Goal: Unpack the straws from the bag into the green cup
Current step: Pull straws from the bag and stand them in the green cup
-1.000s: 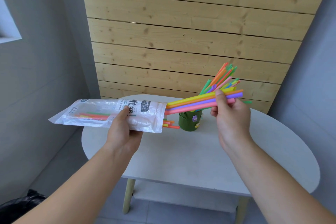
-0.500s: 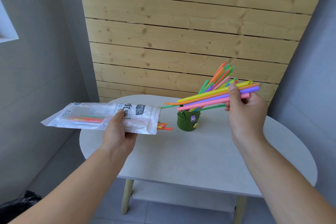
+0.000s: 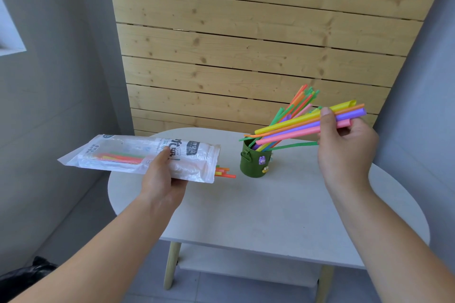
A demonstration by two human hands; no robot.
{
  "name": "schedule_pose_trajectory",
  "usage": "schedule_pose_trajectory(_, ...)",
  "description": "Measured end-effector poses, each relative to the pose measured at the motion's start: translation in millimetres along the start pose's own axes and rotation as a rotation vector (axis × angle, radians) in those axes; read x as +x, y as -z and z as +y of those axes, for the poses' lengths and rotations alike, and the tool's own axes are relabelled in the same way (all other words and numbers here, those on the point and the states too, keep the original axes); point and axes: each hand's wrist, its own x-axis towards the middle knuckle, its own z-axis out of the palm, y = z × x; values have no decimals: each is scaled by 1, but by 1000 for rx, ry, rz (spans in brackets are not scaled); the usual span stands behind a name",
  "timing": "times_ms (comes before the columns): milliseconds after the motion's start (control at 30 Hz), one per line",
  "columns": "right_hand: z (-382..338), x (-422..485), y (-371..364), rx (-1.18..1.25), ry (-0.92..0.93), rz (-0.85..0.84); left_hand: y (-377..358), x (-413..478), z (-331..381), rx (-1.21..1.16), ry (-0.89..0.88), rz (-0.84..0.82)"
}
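My left hand (image 3: 161, 174) holds a clear plastic straw bag (image 3: 128, 154) level above the table's left side; a few coloured straw ends (image 3: 225, 172) poke out of its open right end. My right hand (image 3: 344, 145) grips a bundle of yellow, orange, purple and pink straws (image 3: 295, 126), tilted, with their left ends over the mouth of the green cup (image 3: 253, 161). One thin green straw (image 3: 295, 145) hangs below the bundle. The cup stands upright on the table and holds several straws (image 3: 301, 101) leaning to the right.
The white oval table (image 3: 258, 209) stands against a wooden slat wall (image 3: 246, 44), with grey walls on both sides. A lower shelf (image 3: 241, 265) shows under the tabletop. A black bag (image 3: 22, 275) lies on the floor at the lower left.
My right hand has drawn the bundle fully out of the bag and carried it right and up, so its free ends now sit over the cup. The bag has moved slightly left.
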Motion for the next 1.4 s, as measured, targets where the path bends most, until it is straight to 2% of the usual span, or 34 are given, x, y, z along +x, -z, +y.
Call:
schedule_pose_trajectory(200, 5, -1, -2, -154, 156, 21, 0, 0, -4, 28, -11, -22)
schedule_pose_trajectory(333, 5, -3, -7, -185, 185, 9, 0, 2, -6, 31, -5, -29)
schedule_pose_trajectory(900, 6, -5, -46, -282, 214, -85, 4, 5, -8, 48, -3, -29)
schedule_pose_trajectory(1400, 15, -9, -58, -318, 104, -168, 2, 6, -9, 39, 8, -28)
